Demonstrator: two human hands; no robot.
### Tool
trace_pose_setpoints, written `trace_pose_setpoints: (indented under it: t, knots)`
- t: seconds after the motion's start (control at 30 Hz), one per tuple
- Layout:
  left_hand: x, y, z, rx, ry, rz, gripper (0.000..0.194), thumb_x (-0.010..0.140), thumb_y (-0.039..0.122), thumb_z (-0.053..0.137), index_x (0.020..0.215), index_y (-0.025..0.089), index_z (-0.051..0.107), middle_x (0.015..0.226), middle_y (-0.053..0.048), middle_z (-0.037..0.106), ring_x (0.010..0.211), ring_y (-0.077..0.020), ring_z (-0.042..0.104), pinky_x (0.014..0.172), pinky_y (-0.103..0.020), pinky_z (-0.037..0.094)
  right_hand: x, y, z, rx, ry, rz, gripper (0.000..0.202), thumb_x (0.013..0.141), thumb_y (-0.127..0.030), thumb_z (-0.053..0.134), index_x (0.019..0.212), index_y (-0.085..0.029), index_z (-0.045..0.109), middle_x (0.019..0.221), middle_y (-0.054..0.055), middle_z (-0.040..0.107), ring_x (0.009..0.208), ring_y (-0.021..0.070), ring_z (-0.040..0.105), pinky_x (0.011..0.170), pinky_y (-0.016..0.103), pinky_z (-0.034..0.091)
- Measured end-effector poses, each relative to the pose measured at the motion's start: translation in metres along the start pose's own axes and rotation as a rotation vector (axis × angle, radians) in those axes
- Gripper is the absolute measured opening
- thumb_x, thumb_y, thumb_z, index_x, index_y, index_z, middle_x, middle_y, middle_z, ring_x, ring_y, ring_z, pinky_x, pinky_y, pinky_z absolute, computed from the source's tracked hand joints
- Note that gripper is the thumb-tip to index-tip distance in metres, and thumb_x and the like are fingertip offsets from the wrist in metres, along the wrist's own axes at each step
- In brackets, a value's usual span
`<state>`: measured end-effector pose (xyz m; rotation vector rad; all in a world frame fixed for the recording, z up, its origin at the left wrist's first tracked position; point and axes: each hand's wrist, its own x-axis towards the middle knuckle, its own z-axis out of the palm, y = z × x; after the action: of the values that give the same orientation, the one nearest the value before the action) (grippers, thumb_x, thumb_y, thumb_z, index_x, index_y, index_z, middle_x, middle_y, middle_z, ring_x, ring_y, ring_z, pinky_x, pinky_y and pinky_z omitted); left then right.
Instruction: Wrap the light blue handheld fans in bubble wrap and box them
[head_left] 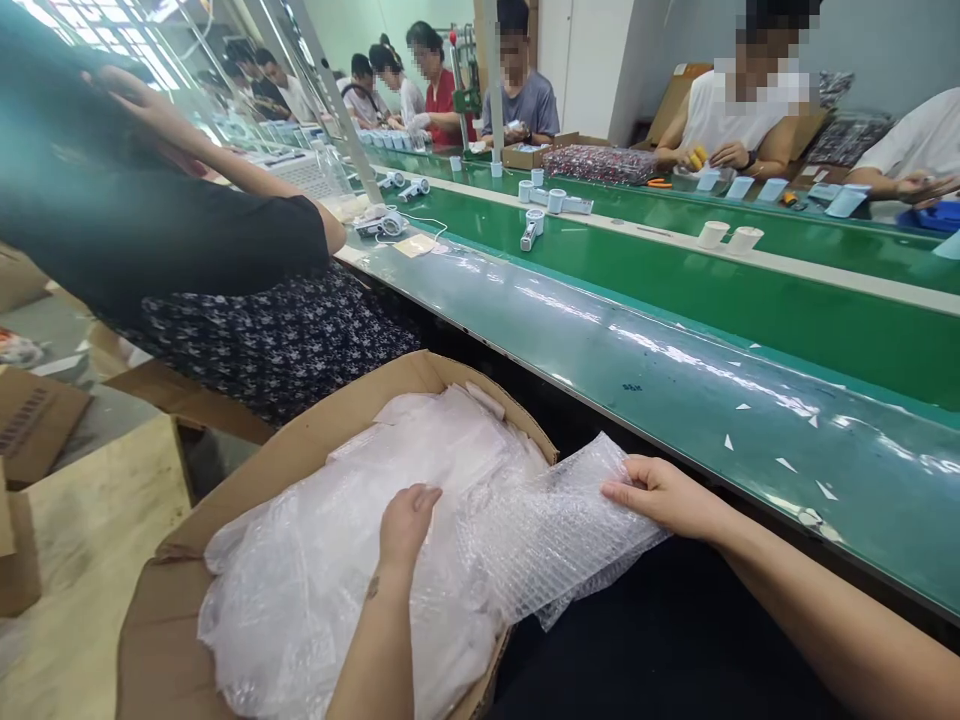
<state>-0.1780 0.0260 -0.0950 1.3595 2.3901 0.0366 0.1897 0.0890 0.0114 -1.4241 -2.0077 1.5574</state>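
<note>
My right hand (660, 495) pinches the upper corner of a clear bubble wrap bag (562, 530), thumb on the near side. The bag hangs slanted over the edge of a cardboard box (161, 610) heaped with more clear bubble wrap bags (322, 530). Above that heap is my left hand (407, 522), its fingers curled in and thumb pressed against them. Whatever its fingertips may hold is hidden.
A workbench (600, 345) with paper scraps (786, 465) runs along my right. Beyond it, a green conveyor (645, 265) carries white handheld devices (531, 232) and cups (712, 234). A co-worker in a patterned garment (277, 340) stands close on the left; others sit across.
</note>
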Motion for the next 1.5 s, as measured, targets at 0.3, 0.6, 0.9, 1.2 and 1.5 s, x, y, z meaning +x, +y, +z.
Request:
trace_pose_setpoints:
  t: [0.3,0.6,0.9,1.2,1.5]
  knots:
    - [-0.074,0.048,-0.04,-1.032,-0.488,-0.016,0.056,0.068,0.061,0.064,0.102,0.016,0.06,0.103,-0.013,0.066,0.089,-0.0225,0.064,0.078,-0.035,0.049,-0.011,0.0,0.006,0.09,0.203,-0.024,0.047,0.08,-0.063,0.053,0.078,-0.016,0.059,0.072,0.003,0.054,0.062,0.0141,0.048,0.054,0.025,0.039]
    - [-0.088,0.056,-0.042,-1.385,0.436,-0.198,0.035,0.062,0.046,0.072,0.077,0.018,0.06,0.067,0.002,0.059,0.057,-0.0109,0.05,0.055,-0.023,0.04,-0.018,0.013,0.006,-0.093,0.411,0.089,0.052,0.08,-0.067,0.045,0.062,-0.018,0.049,0.064,0.003,0.051,0.059,0.016,0.047,0.054,0.027,0.037]
    - [-0.149,0.165,-0.036,-0.436,0.221,0.818,0.021,0.084,0.019,0.047,0.073,0.018,0.064,0.065,-0.01,0.064,0.054,-0.0198,0.057,0.054,-0.031,0.039,-0.015,0.002,0.039,0.113,0.27,-0.02,0.056,0.082,-0.071,0.038,0.068,-0.019,0.052,0.075,0.006,0.058,0.072,0.0198,0.053,0.066,0.03,0.047]
    - [-0.004,0.134,-0.028,-0.516,0.023,0.331,0.025,0.089,0.026,0.046,0.082,0.02,0.07,0.077,-0.004,0.071,0.077,-0.016,0.066,0.075,-0.028,0.049,-0.015,0.018,0.026,0.414,0.224,0.3,0.057,0.074,-0.071,0.052,0.077,-0.016,0.063,0.067,0.008,0.063,0.058,0.0202,0.057,0.053,0.03,0.046]
    - [0.085,0.075,0.033,-0.232,0.093,0.097,0.03,0.09,0.019,0.039,0.092,0.014,0.068,0.097,-0.018,0.068,0.106,-0.0288,0.058,0.092,-0.041,0.04,-0.011,0.034,0.01,0.047,0.217,0.277,0.059,0.078,-0.073,0.04,0.078,-0.017,0.06,0.08,0.008,0.065,0.078,0.0254,0.061,0.07,0.031,0.049]
